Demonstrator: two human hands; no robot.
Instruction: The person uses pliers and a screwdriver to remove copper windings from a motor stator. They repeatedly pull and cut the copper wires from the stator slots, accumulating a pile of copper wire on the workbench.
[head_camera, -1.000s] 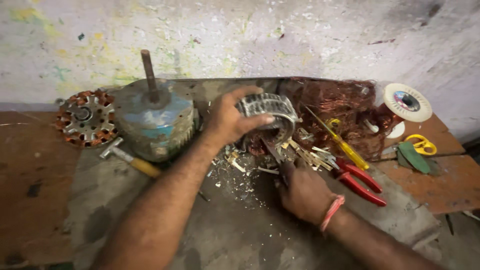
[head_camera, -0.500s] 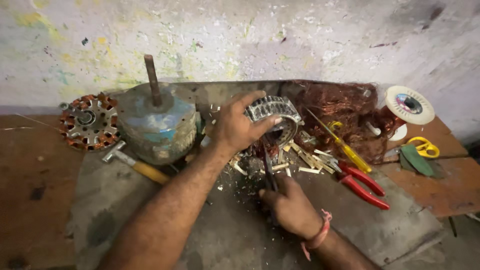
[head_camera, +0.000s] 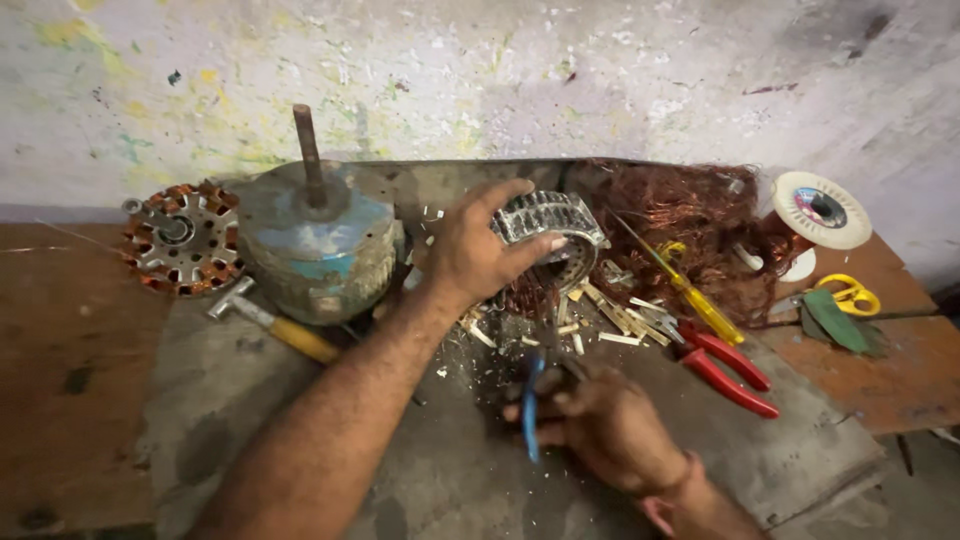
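Note:
My left hand (head_camera: 478, 252) grips a ring-shaped metal motor stator (head_camera: 552, 222) and holds it tilted on the bench (head_camera: 220, 420). Copper wire shows under the stator. My right hand (head_camera: 608, 425) is closed around a tool with blue handles (head_camera: 530, 405), held low over the bench in front of the stator. Its working end is hidden. Pale insulation strips and wood slivers (head_camera: 600, 318) lie scattered between my two hands.
A blue-grey motor housing with an upright shaft (head_camera: 318, 240) stands at the left, with a wound rotor plate (head_camera: 182, 238) and a hammer (head_camera: 272, 325) beside it. A copper wire tangle (head_camera: 690, 215), yellow screwdriver (head_camera: 690, 292), red pliers (head_camera: 725, 368), white spool (head_camera: 822, 210) and yellow scissors (head_camera: 850, 295) lie at right.
My right hand has pulled back from the stator toward me and now shows the blue-handled tool. My left hand has stayed on the stator.

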